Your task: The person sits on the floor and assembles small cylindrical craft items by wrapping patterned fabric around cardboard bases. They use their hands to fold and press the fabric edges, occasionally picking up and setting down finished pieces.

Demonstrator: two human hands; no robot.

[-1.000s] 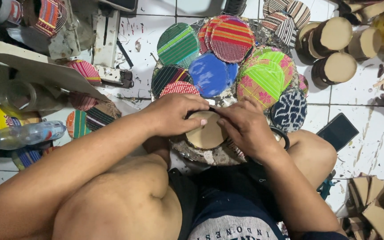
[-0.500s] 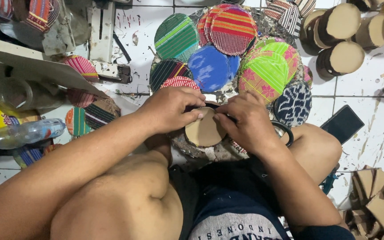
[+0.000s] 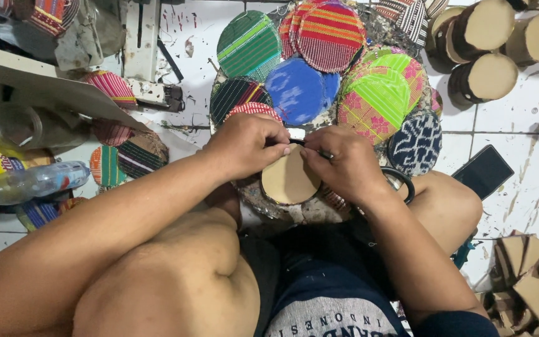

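the person sits on a white tiled floor [image 3: 519,118] with knees bent, and both hands meet in front of the lap. beyond the hands lies a big heap of round woven discs [image 3: 319,75] in green, blue, red and pink, many of them overlapping. at the top right stand some round drums [image 3: 488,75] with plain tan tops, near each other. a dark phone [image 3: 483,171] lies flat on the tiles just beside the right knee. at the far left a plastic bottle [image 3: 32,184] lies on its side.

the left hand [image 3: 244,146] is curled, its fingers closed on the upper left edge of a tan disc [image 3: 289,181]. the right hand [image 3: 338,162] is curled too and pinches the upper right edge of the same disc. the disc is held between both hands, above the lap, its plain face up. a thin dark thing is at the fingertips, but i cannot tell what it is.
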